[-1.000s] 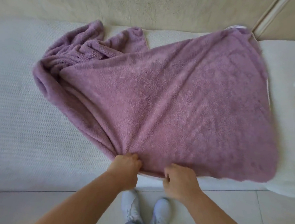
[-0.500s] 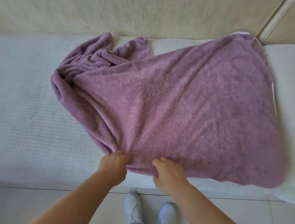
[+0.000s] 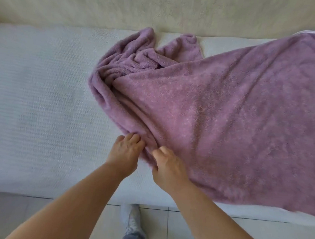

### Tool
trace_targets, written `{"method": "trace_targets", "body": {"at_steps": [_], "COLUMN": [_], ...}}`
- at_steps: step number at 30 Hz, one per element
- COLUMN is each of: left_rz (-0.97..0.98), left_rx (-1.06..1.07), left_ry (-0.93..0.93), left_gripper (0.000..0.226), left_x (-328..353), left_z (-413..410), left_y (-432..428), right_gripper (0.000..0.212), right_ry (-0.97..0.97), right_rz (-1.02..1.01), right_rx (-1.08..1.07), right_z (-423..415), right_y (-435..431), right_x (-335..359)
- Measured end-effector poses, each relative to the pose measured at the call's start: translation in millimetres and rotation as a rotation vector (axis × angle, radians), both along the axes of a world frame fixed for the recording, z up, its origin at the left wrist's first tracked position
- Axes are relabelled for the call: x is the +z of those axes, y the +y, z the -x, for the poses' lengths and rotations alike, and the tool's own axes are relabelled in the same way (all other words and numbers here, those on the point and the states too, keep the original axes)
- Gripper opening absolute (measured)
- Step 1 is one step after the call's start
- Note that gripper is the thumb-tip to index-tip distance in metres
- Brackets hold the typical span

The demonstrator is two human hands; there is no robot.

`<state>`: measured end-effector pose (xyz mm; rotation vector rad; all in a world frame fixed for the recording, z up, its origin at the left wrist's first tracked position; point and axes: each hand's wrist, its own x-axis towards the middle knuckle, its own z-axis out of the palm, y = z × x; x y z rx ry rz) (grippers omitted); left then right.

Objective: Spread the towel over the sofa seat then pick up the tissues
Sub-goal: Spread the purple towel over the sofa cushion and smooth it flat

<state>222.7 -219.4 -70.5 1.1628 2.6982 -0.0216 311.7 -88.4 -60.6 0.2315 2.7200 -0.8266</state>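
Left hand, right hand seemingly nearer on towel

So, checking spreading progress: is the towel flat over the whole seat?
No, the towel is bunched at its left, with bare seat beyond.

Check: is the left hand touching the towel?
Touching. The head view shows the fingers of the left hand curled onto the bunched near edge of the towel, with no gap between them.
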Motion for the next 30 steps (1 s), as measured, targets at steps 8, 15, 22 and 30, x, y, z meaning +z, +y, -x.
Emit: {"method": "trace_targets", "body": {"at_steps": [8, 15, 22, 30], "left_rz": [0.202, 0.404, 0.724, 0.796], "left_rx": [0.005, -0.090, 0.027, -0.018], "left_ry": [0.018, -0.389, -0.702, -0.531], "left_gripper": [0.024, 0.042, 0.044, 0.029], "left_x": [-2, 17, 21, 22], "left_z": [90, 103, 85, 58], "left_y": [-25, -40, -82, -77], "right_gripper": [0.038, 0.037, 0.009, 0.026], "right_ry": [-0.001, 0.125, -0.532, -0.479], "right_rz": [-0.422, -0.410, 0.073, 0.023], "right_rx": [-0.063, -0.058, 0.266, 0.172], "right_z": [62, 62, 36, 41], "right_y": [-46, -48, -97, -90], "right_x": [-27, -12, 4, 7]}}
